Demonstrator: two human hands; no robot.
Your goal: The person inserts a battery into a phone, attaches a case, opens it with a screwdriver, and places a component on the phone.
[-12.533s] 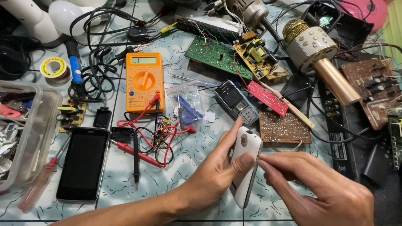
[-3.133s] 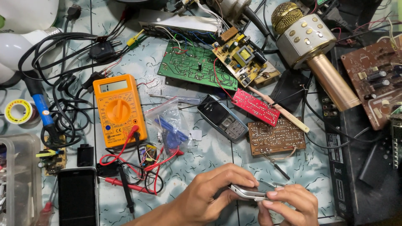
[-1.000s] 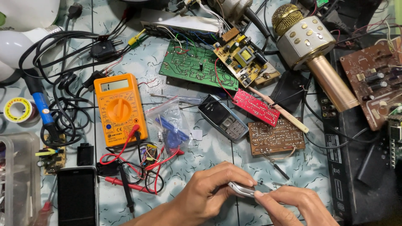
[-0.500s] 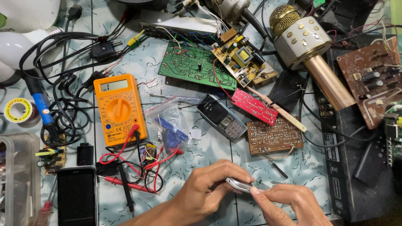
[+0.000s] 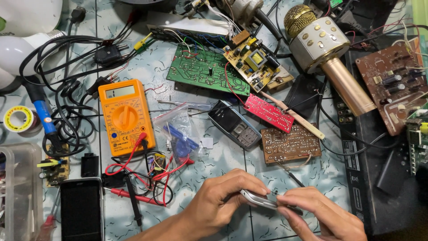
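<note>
Pinching the slim silver phone (image 5: 261,199) edge-on at six o'clock, left hand (image 5: 223,203) and right hand (image 5: 318,216) both closed on it, risks a slip onto the tabletop (image 5: 209,167).

A pale patterned table (image 5: 209,174) carries an orange multimeter (image 5: 126,117), green circuit board (image 5: 206,74), gold microphone (image 5: 327,53), old keypad phone (image 5: 235,124) and tangled black cables (image 5: 67,89).

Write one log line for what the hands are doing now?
left hand: holds silver phone | right hand: pinches phone's end | nearby: orange multimeter
</note>
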